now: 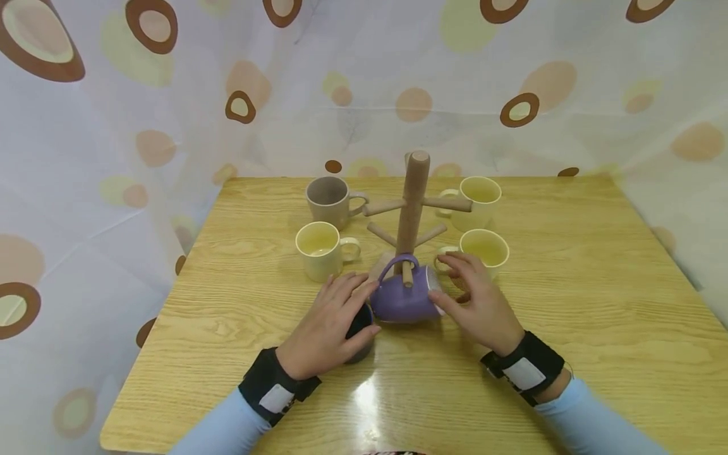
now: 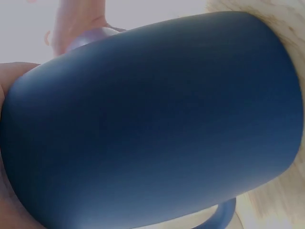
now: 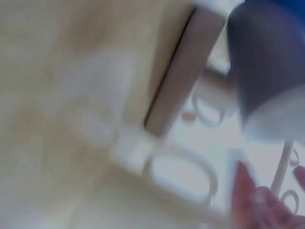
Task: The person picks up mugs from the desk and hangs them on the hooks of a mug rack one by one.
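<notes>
A purple mug [image 1: 400, 297] hangs by its handle from a lower peg of the wooden mug tree [image 1: 414, 202], lying sideways with its pale base toward the right. Beside that base, my right hand [image 1: 480, 300] has its fingers spread; the right wrist view shows its fingertips [image 3: 245, 195] apart from the mug. My left hand [image 1: 335, 325] holds a dark blue mug [image 2: 157, 119], thumb and fingers around its upper part. In the head view most of this mug is hidden under the hand. Its handle [image 2: 224, 214] shows at the bottom of the left wrist view.
Left of the tree stand a grey mug [image 1: 328, 205] and a pale yellow mug [image 1: 320, 256]. Two more yellow mugs, a rear one [image 1: 474, 212] and a nearer one [image 1: 491, 256], stand to the right. A patterned curtain [image 1: 364, 82] borders the wooden table [image 1: 597, 303].
</notes>
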Demonstrator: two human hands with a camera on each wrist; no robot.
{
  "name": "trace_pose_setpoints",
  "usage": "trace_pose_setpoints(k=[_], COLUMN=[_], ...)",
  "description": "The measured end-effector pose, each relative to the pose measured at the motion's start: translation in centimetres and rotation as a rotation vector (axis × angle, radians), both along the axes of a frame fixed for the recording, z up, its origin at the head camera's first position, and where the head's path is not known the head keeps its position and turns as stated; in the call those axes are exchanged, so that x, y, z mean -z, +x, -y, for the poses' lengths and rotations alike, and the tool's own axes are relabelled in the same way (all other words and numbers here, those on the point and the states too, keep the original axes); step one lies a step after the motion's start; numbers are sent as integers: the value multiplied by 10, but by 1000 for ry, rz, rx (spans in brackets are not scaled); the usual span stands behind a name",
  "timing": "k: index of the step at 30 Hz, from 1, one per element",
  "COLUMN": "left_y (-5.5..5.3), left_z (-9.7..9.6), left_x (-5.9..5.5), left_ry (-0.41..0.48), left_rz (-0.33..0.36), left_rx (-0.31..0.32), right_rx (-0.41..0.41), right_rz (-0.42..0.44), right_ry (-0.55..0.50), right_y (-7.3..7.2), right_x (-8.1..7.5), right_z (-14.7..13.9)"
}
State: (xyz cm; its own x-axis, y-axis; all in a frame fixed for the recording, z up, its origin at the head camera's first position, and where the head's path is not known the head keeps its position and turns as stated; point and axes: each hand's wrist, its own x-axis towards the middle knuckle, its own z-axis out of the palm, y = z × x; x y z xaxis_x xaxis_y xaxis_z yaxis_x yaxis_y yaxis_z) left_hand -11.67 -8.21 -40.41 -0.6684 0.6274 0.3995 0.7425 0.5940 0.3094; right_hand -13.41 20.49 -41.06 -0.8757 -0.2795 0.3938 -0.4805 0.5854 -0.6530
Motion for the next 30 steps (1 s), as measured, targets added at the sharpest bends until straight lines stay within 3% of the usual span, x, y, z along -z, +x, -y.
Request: trace_pose_setpoints(k=[5, 8, 10, 14, 18, 22, 26, 30], left_y=[1, 2, 1, 1, 0, 0, 0, 0], left_z=[2, 2, 3, 2, 1, 0, 0, 0], left_x=[3, 5, 6, 8, 9, 10, 11, 12], left_ry=[6, 9, 13, 15, 13, 16, 19, 26], left_rz=[-4, -7, -9, -18, -22, -19, -23, -29], left_rx=[-7, -11, -17, -26, -37, -45, -52, -58], right_rx=[84, 103, 100, 69, 30, 18, 3, 57], right_rz=[-317, -378, -326, -82, 112, 218, 264, 245], right_ry=[145, 272, 375, 611, 729, 725, 676, 507], right_y=[-13, -26, -34, -48, -60, -70, -76, -78], right_x=[-13, -21, -25, -28, -27, -26, -24, -19], right_z=[-24, -36, -41, -44, -44, -47, -51, -53])
